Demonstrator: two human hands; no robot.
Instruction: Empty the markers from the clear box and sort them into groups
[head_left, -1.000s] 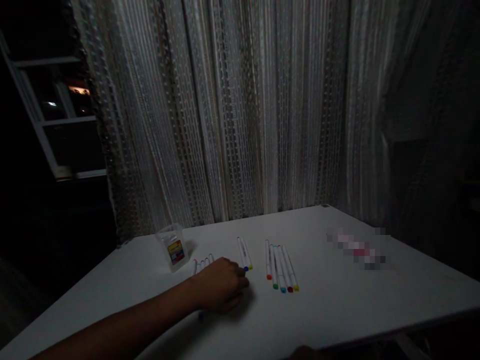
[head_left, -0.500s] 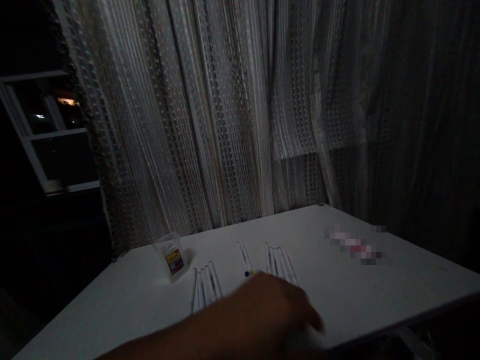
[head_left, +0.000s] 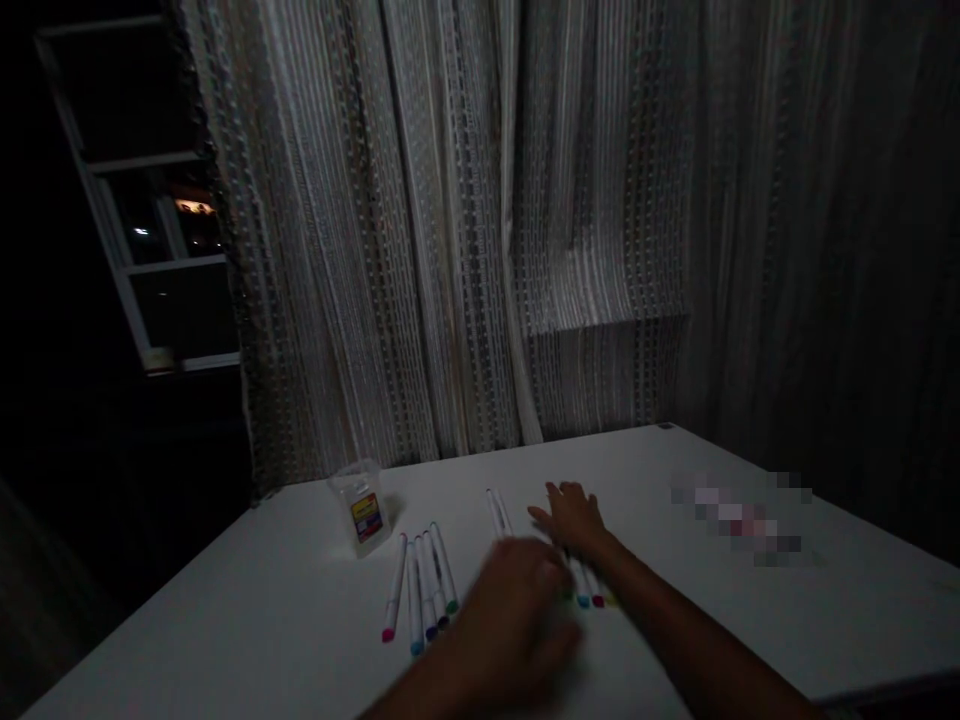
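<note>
On the white table (head_left: 225,620) lie three sets of white markers with coloured caps. My right hand (head_left: 574,518) rests flat with its fingers spread on the right set of markers (head_left: 591,596), whose caps stick out beside my wrist. My left hand (head_left: 517,620) hovers low in front of the middle pair of markers (head_left: 497,512); it is smeared by motion and its fingers do not show clearly. It covers that pair's cap ends. The left set of markers (head_left: 424,590) lies free, to the left of my left hand.
A clear plastic marker case (head_left: 363,505) with a coloured label stands at the back left of the table. A pixelated patch (head_left: 742,520) lies at the right. A patterned curtain (head_left: 480,250) hangs behind, and a dark window (head_left: 165,280) is at the left.
My left hand left the left set of markers and swept right towards the middle. My right hand came in and settled on the right set. The camera shifted slightly.
</note>
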